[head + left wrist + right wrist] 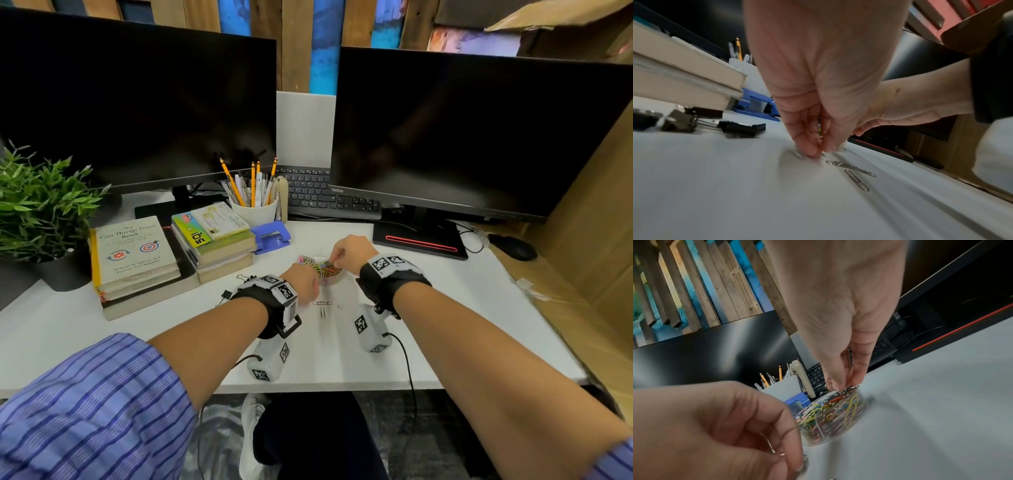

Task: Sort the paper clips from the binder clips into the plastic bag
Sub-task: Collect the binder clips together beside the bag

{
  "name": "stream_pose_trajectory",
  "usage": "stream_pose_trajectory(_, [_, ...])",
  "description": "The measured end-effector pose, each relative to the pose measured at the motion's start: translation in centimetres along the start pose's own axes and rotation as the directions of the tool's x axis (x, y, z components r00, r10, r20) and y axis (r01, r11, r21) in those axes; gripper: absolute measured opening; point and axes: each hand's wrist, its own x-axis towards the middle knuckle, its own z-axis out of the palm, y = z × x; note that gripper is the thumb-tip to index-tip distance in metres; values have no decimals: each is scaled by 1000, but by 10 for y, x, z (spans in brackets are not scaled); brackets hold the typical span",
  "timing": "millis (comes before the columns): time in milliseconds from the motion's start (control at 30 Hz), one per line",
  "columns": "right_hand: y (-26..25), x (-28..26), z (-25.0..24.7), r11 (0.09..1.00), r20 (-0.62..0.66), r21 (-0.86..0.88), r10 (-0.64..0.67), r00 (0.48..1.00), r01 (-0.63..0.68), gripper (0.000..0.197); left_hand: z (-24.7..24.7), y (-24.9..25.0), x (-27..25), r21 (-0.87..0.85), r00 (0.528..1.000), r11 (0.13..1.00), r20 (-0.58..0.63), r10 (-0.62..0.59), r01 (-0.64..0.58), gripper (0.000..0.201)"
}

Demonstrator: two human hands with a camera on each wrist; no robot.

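A clear bowl (334,279) heaped with coloured paper clips (838,410) stands mid-desk. My right hand (840,384) reaches down at its far rim, thumb and fingers pinched together in the pile. My left hand (818,152) is just in front of the bowl, with its fingertips down on the desk. They pinch a silver paper clip (797,153) that looks blurred. Two more silver paper clips (851,167) lie beside it on the white desk (445,325). Black binder clips (742,128) lie to the left, near the books.
Stacked books (137,263), a blue hole punch (272,236) and a white pencil cup (255,209) stand behind and left of the bowl. Two dark monitors (479,137), a keyboard (318,195) and a mouse (513,246) fill the back. A plant (44,212) is far left.
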Motion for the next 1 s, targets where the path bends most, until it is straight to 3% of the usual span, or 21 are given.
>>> stream_pose_trajectory(133, [1,-2,-1,1000,-30,-5,-13,999,13,28,3,-2,1,14,999,999,32,29,-29,22])
stream_pose_trajectory(267, [1,-13,-6,998,-89,67,17,996,-11,20,7,0,-1,-1,1000,1000,-9,21,-21,23])
stream_pose_trajectory(367, [-5,-30,-5,998,80,12,63,995,-64,17,7,5,-4,20,1000,1000,-7,-10,10,12])
stream_pose_trajectory(433, [-5,-42,2,993,209,-26,114,971,-111,15,6,11,-10,57,999,997,-5,-48,48,17])
stream_pose_trajectory(500, [-5,-49,15,989,225,-85,141,964,-124,20,9,13,-12,50,997,996,-36,-72,74,13])
stream_pose_trajectory(600, [-11,-53,27,985,164,-89,159,973,-146,17,11,12,-17,47,990,991,-70,-122,125,28])
stream_pose_trajectory(733, [-16,-55,35,980,178,-111,182,967,-164,26,8,4,-23,-30,979,983,-85,-185,183,32])
stream_pose_trajectory(867, [-15,-57,39,981,182,-136,159,970,-136,33,-7,0,-22,-186,968,969,-157,-194,164,19])
stream_pose_trajectory(967, [-15,-57,41,982,170,-162,120,978,-92,27,-16,-4,-18,-259,946,950,-221,-236,177,16])
stream_pose_trajectory(1000, [-15,-58,41,982,164,-174,108,981,-79,22,-20,-8,-16,-293,939,935,-217,-267,199,24])
